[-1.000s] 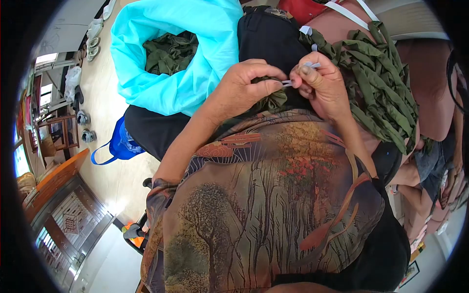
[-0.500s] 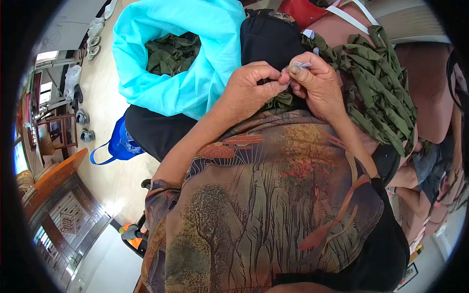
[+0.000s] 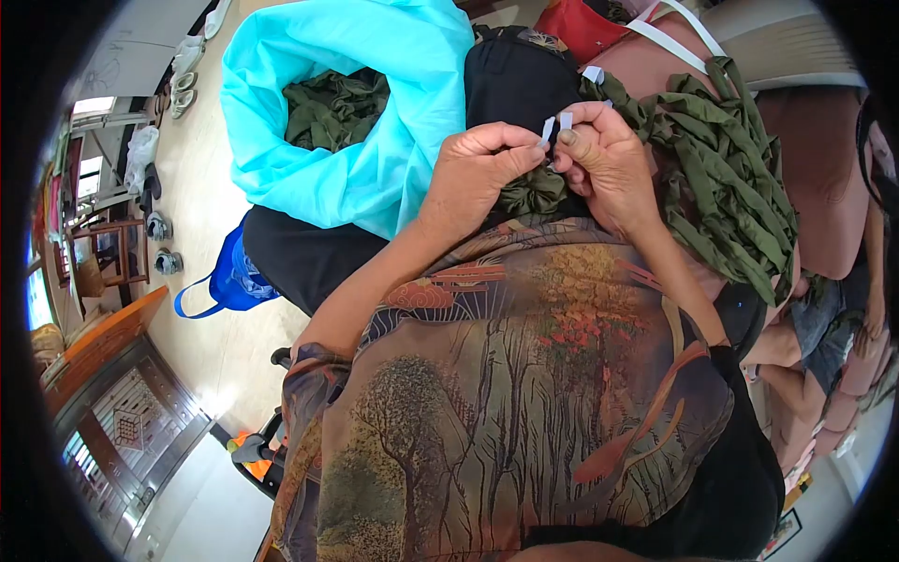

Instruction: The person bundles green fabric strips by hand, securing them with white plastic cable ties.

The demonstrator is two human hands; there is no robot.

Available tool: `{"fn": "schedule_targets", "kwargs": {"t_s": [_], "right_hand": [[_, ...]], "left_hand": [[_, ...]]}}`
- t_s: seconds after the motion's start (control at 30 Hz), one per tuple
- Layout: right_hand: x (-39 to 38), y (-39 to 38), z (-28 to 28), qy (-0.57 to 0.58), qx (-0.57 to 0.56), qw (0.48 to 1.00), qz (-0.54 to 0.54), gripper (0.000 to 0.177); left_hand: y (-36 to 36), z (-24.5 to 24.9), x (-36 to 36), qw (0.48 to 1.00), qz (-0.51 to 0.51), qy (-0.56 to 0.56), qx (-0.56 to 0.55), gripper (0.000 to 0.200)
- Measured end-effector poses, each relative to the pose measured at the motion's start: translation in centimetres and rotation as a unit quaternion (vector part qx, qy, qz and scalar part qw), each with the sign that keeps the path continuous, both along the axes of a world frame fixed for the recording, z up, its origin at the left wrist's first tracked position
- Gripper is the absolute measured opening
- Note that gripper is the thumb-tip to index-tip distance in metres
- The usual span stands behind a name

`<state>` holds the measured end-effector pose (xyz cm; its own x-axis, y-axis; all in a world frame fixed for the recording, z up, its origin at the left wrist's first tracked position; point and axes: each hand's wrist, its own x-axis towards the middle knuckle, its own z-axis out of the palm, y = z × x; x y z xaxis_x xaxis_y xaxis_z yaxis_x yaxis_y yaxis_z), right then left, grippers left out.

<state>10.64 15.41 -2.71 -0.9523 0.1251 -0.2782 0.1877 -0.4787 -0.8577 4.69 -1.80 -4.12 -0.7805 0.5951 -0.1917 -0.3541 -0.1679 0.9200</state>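
Close together above my lap, my left hand (image 3: 480, 175) and my right hand (image 3: 609, 169) each pinch a small white strip. The left white strip (image 3: 548, 128) and the right white strip (image 3: 566, 122) stand up side by side from the fingertips. Under the hands lies a bunched piece of dark green cloth (image 3: 532, 194); whether the strips join it is hidden. A light blue cloth bag (image 3: 248, 122) with its rim rolled open sits to the left, with green cloth (image 3: 332, 110) inside. Long twisted green cloth (image 3: 726, 169) lies to the right, with a white tag (image 3: 593, 74) near its end.
A blue bag (image 3: 234, 272) rests on the floor at left, near several shoes (image 3: 167, 261). A red bag (image 3: 582, 28) with white straps is at the top. Another person's bare leg (image 3: 791, 389) shows at right. A wooden door (image 3: 131, 426) stands lower left.
The fingertips have shifted slightly, and two separate white strips now stand upright where one lay slanted across my right fingertips. The view has moved a little.
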Motion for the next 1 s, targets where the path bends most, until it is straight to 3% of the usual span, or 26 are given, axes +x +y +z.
{"fn": "schedule_targets", "kwargs": {"t_s": [0.17,0.27,0.33,0.47,0.63,1.0], "right_hand": [[0.0,0.3,0.0,-0.010,0.049,0.998,0.039,0.007],[0.0,0.1,0.6,-0.013,0.115,0.991,0.062,0.006],[0.0,0.2,0.7,-0.005,0.143,0.987,0.075,0.006],[-0.1,0.1,0.8,-0.014,0.128,0.990,0.051,0.008],[0.0,0.4,0.4,-0.057,0.136,0.988,0.035,0.007],[0.2,0.0,0.2,-0.010,0.185,0.982,0.046,0.006]], "left_hand": [[-0.1,1.4,-0.1,0.980,-0.034,0.166,-0.106,0.007],[-0.1,1.5,-0.1,0.976,-0.021,0.166,-0.136,0.006],[-0.1,1.3,-0.2,0.963,-0.008,0.228,-0.145,0.005],[-0.1,0.9,-0.3,0.920,-0.004,0.351,-0.174,0.003],[-0.1,0.9,-0.3,0.917,-0.001,0.360,-0.169,0.004],[0.3,0.9,-0.1,0.929,-0.001,0.332,-0.161,0.003]]}}
